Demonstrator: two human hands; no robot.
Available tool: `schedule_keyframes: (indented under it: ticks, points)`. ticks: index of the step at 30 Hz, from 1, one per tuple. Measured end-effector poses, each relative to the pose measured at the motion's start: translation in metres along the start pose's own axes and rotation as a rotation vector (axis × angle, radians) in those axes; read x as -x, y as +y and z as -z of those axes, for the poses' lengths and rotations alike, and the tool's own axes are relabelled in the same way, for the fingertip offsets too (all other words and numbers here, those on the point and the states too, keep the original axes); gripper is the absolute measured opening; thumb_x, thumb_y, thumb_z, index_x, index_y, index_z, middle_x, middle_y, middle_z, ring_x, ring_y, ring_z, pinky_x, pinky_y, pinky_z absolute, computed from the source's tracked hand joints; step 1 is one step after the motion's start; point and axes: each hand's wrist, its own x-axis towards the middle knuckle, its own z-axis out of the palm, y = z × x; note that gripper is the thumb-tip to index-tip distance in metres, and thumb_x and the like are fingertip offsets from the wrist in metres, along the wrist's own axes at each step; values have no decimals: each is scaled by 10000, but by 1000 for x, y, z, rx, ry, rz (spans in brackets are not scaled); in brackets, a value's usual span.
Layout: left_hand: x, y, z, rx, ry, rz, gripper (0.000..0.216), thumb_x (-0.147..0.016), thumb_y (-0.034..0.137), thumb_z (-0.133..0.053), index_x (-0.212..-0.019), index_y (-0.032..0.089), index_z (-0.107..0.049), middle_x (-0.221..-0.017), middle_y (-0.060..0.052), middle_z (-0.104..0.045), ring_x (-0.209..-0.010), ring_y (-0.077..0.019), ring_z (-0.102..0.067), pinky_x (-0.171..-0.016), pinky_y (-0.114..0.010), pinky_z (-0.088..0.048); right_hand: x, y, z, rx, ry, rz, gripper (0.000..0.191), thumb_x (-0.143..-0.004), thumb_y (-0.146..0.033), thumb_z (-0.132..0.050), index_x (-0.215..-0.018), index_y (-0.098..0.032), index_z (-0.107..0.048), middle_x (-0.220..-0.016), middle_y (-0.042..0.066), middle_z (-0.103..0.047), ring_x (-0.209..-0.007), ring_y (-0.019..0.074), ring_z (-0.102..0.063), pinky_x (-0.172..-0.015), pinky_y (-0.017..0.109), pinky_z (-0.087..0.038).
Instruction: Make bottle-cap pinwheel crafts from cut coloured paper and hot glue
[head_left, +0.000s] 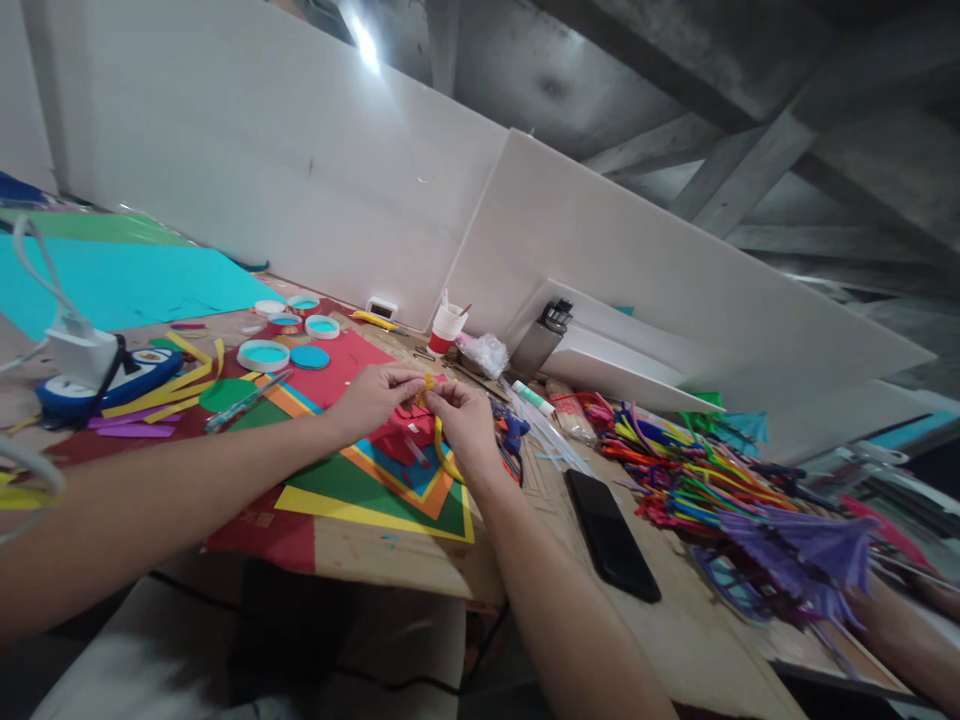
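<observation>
Dim room; one ceiling lamp (pixel 365 45) glares top left (blown out). Strong wide-angle bending at edges; forearms slightly soft.

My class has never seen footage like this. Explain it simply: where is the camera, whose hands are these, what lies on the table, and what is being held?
There is no machine here: one camera sits on a person's head, looking down at their own bare hands. The left hand and right hand pinch a curling yellow strip between them, above layered coloured sheets. On the wooden table are also a black phone, a heap of bright pipe cleaners and a paper cup farther back.
</observation>
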Motion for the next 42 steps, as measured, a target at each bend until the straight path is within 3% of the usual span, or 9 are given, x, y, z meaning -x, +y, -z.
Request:
schedule_keyframes:
  ticks: [19,33,42]
  points:
    - [-1,-1,2,-85,-10,-52,332,-856,401,-510,-691,159,-665,-695,-11,-602,-673,-141,-562,-673,-254,-429,0,1,3,40,-1,25,182,-664,-340,-674,-688,-167,-622,-590,-31,-576,-520,94,-451,-532,238,-357]
    - [0,1,2,-92,-58,-77,360,-876,420,-479,-706,162,-663,-704,-14,-610,-711,-147,-578,-698,-253,-450,-1,1,4,80,12,12,198,-653,-350,-665,-679,-159,-619,-584,-24,-577,-523,94,-448,-515,233,-328]
    - [1,1,-2,15,-2,-14,269,-776,386,-623,-871,157,-726,-824,-27,-671,-709,-142,-591,-668,-246,-477,-1,0,2,56,20,16,230,-628,-370,-698,-684,-169,-601,-590,-25,-575,-523,95,-449,-510,232,-336]
